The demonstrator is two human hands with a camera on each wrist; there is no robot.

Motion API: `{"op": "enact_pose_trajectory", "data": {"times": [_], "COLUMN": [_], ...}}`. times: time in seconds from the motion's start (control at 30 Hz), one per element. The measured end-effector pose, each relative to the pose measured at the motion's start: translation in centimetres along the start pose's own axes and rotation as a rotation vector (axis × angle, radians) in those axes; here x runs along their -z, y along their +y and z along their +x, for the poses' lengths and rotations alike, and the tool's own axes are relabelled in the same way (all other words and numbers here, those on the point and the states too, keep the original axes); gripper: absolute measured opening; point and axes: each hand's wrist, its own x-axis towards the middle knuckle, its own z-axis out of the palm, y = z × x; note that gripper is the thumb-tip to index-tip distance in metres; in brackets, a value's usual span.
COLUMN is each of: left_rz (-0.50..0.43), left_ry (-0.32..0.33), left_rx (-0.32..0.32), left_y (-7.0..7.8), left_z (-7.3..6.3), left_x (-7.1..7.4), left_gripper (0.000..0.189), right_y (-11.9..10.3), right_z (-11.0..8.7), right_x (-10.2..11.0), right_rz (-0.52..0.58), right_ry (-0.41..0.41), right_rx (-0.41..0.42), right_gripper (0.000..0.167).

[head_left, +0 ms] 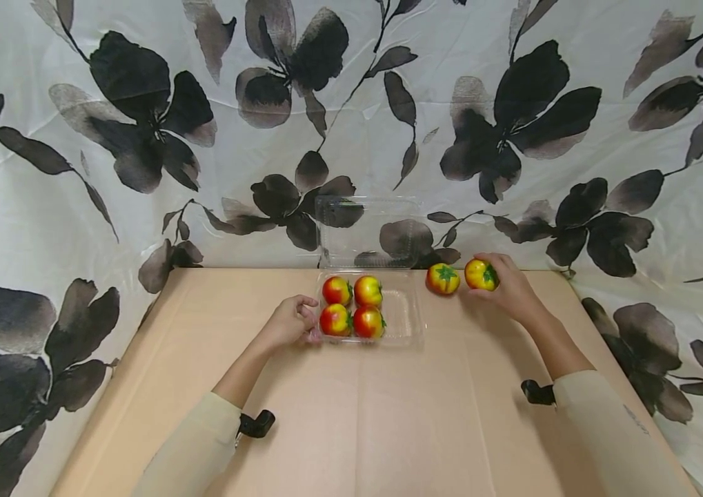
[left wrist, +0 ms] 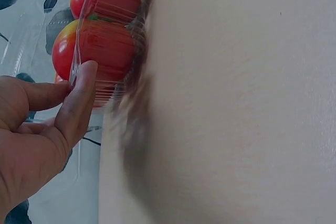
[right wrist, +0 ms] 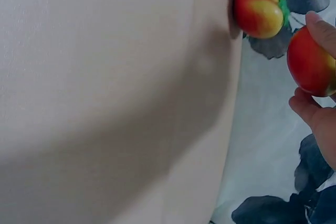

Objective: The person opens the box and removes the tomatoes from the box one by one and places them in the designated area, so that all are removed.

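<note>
Along the far side of the tan tabletop (head_left: 413, 421), the right hand (head_left: 508, 288) pinches a glossy, round, red-and-yellow fruit (head_left: 479, 275), just beside a green-topped red-and-yellow fruit (head_left: 442, 279). The left hand (head_left: 291, 321) pinches the left rim of a clear plastic box (head_left: 403, 314) holding four red-and-yellow fruits (head_left: 368, 291).

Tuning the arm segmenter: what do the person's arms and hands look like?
Left hand and right hand: bare. Left sleeve and right sleeve are cream, the right with a faint dark mark. Each side has a black wrist camera.
</note>
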Motion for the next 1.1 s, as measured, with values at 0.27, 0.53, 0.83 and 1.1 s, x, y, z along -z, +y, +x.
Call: {"op": "enact_pose_trajectory", "data": {"times": [0.27, 0.53, 0.83, 1.1], "left_rz": [0.026, 0.015, 0.004, -0.012], "left_ry": [0.013, -0.003, -0.007, -0.015], "left_rx": [-0.016, -0.015, -0.002, -0.014], "left_y": [0.0, -0.2, -0.2, -0.4], "left_z": [-0.1, -0.1, -0.3, -0.3], "left_x": [0.2, 0.2, 0.1, 0.0], "left_gripper": [0.04, 0.04, 0.041, 0.039], "right_y": [1.2, 1.9, 3.3, 3.8], "right_z": [0.7, 1.2, 1.7, 1.7], "right_x": [-0.3, -0.8, -1.5, -2.2], "right_rz": [0.012, 0.068, 0.06, 0.048], "right_ry": [-0.049, -0.098, -0.128, -0.154], "right_rx": [-0.058, -0.177, -0.268, -0.321], "right_gripper": [0.078, 0.085, 0.085, 0.084]}}
